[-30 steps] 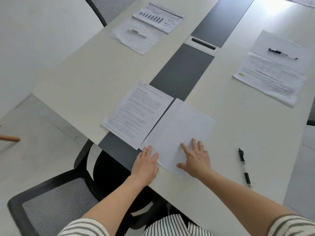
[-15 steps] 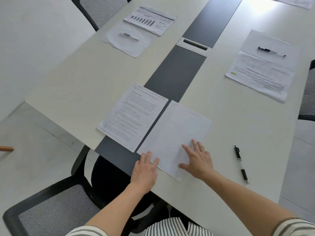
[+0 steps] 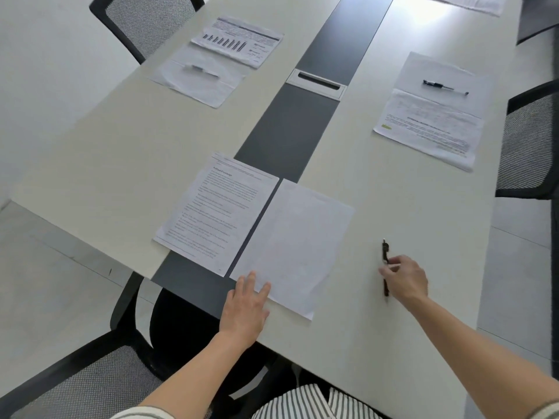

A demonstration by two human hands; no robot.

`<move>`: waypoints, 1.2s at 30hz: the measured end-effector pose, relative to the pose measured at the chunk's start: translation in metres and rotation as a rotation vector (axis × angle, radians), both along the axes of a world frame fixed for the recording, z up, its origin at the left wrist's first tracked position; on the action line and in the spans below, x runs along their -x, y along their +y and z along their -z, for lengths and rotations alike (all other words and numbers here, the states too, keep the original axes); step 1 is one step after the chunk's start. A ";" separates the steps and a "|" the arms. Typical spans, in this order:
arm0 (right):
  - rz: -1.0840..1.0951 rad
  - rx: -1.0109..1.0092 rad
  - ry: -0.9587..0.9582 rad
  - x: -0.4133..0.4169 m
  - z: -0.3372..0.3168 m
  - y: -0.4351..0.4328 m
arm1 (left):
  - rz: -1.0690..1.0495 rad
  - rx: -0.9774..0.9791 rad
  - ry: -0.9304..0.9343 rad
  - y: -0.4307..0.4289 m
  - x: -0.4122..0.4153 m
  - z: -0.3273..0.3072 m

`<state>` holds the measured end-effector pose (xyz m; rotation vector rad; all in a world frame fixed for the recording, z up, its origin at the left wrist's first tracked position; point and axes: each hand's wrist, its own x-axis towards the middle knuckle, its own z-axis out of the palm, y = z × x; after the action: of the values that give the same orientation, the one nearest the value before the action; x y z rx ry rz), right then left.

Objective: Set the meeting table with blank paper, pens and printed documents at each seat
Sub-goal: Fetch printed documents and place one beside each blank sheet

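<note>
Left hand (image 3: 246,306) lies flat, fingers straight on the near corner of the sheet (image 3: 296,246), likely pinning it. Right hand (image 3: 406,279) pinches the pen (image 3: 385,252) lying on the counter (image 3: 408,207), well right of the left fingers, probably to carry it onto the sheet.
</note>
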<state>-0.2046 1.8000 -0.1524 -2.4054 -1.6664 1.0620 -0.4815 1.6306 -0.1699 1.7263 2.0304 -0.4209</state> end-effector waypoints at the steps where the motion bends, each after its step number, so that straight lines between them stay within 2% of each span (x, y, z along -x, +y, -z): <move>1: 0.001 -0.018 0.070 0.019 -0.002 0.003 | -0.006 -0.006 -0.006 0.000 0.000 0.000; 3: -0.009 -0.026 0.200 0.061 -0.003 0.010 | -0.037 -0.043 -0.019 0.002 0.002 -0.005; 6: -0.070 0.008 0.290 0.121 0.002 0.016 | -0.132 -0.131 -0.030 0.008 0.017 -0.010; 8: -0.095 0.040 0.303 0.154 0.006 0.016 | -0.197 -0.210 -0.042 0.011 0.033 -0.010; 12: -0.142 0.063 0.197 0.188 0.018 0.015 | -0.284 -0.170 -0.046 0.017 0.069 -0.004; 17: -0.210 0.066 0.135 0.191 0.021 0.010 | -0.291 -0.060 -0.053 0.015 0.087 0.010; 21: -0.550 -0.141 -0.102 0.176 0.012 -0.001 | -0.282 -0.082 -0.051 0.013 0.088 0.013; 24: -0.713 -0.129 -0.125 0.169 0.019 -0.008 | -0.283 -0.088 -0.063 0.013 0.089 0.012; 36: -0.707 -0.122 -0.060 0.170 0.010 -0.010 | -0.260 -0.053 -0.035 0.020 0.092 0.000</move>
<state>-0.3744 1.7905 -0.1625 -1.8051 -2.6027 0.8904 -0.5739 1.6509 -0.1696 1.4607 2.2197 -0.2528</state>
